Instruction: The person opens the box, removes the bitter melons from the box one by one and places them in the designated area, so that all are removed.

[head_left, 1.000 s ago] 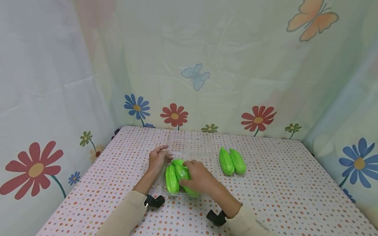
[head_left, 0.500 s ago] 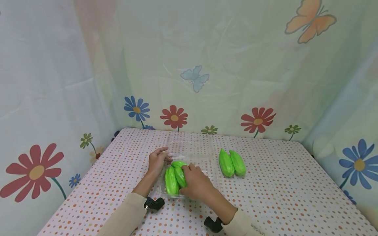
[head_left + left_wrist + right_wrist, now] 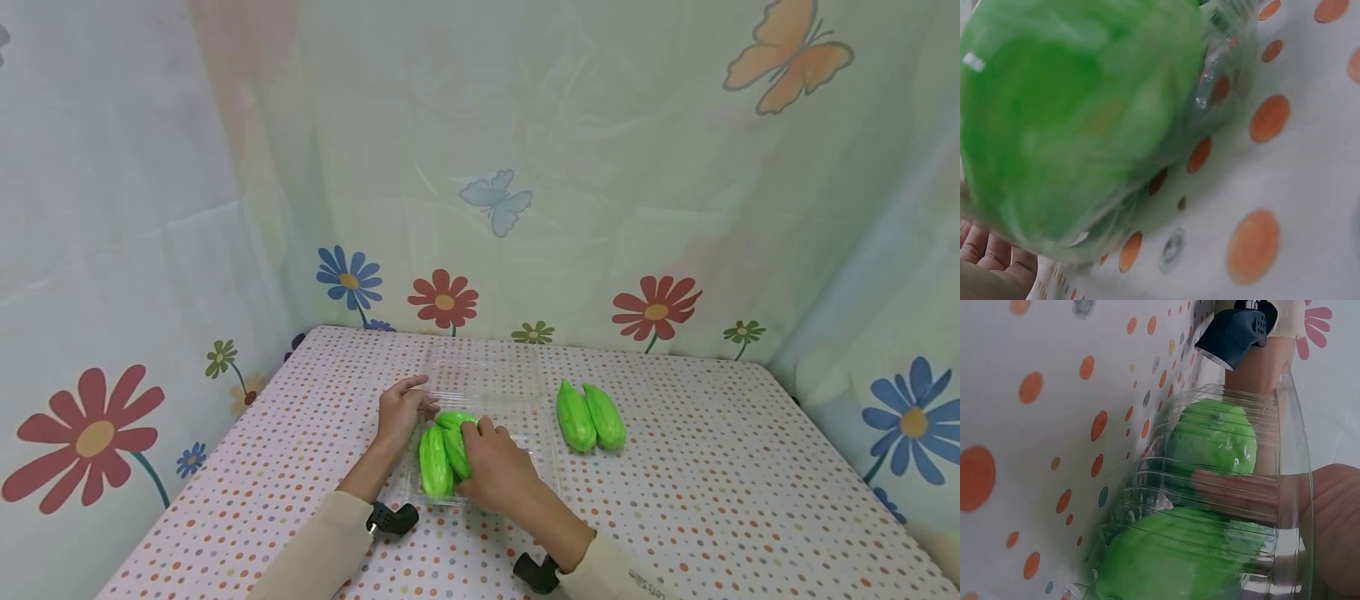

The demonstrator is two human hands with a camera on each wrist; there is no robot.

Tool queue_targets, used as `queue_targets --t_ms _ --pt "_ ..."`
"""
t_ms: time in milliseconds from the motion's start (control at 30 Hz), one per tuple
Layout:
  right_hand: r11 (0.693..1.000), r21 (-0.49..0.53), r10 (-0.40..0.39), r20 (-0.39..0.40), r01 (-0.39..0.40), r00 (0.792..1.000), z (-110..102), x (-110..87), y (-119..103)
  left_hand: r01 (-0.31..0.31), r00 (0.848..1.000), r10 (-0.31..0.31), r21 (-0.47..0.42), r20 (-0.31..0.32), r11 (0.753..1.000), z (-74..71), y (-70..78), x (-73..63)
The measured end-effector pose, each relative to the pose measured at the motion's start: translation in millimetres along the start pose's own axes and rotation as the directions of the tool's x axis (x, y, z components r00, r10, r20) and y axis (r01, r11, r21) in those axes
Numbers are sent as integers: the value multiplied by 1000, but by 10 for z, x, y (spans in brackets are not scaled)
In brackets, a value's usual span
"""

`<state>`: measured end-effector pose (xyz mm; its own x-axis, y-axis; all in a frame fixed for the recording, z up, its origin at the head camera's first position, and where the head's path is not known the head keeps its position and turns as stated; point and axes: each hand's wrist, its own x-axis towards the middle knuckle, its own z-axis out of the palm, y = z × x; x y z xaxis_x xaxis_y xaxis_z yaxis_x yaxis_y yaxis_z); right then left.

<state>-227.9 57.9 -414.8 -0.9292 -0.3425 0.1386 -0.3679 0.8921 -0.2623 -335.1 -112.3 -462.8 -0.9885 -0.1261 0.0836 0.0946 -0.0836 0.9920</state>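
Observation:
A clear plastic clamshell box point(image 3: 525, 433) lies with its lid point(image 3: 480, 364) folded back. In its left side sits a ridged green gourd point(image 3: 436, 462). Beside that one, my right hand point(image 3: 497, 467) grips another green gourd point(image 3: 455, 452) inside the box; the hand hides its right part. A green end point(image 3: 454, 419) shows behind; whether it is a separate gourd I cannot tell. Through the box wall, the right wrist view shows the thumb point(image 3: 1235, 492) between two green shapes. My left hand point(image 3: 400, 414) rests at the box's left back edge, its fingers point(image 3: 997, 256) loosely bent.
Two more green gourds point(image 3: 590, 417) lie side by side on the dotted tablecloth point(image 3: 712, 467), right of the box. Flowered cloth walls point(image 3: 480, 250) enclose the table at the back and sides. A black wrist camera point(image 3: 392, 518) hangs under the left wrist.
My right hand has moved slightly left, bringing the gripped gourd up against the left one inside the box. My left hand has stayed at the box edge.

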Motion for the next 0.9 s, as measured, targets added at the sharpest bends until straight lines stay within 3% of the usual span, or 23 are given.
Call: queue_targets --t_ms 533,767,900 --pt "1000 -12 0 -23 0 1000 33 -10 2 -11 1000 11 14 -7 1000 -2 -46 -13" --pt "1000 -11 5 -21 -5 1000 15 -7 -3 14 1000 -14 29 22 999 10 336 -245" --pt "1000 -1 11 -18 -11 1000 20 -4 8 5 1000 -5 33 19 999 20 361 -267"
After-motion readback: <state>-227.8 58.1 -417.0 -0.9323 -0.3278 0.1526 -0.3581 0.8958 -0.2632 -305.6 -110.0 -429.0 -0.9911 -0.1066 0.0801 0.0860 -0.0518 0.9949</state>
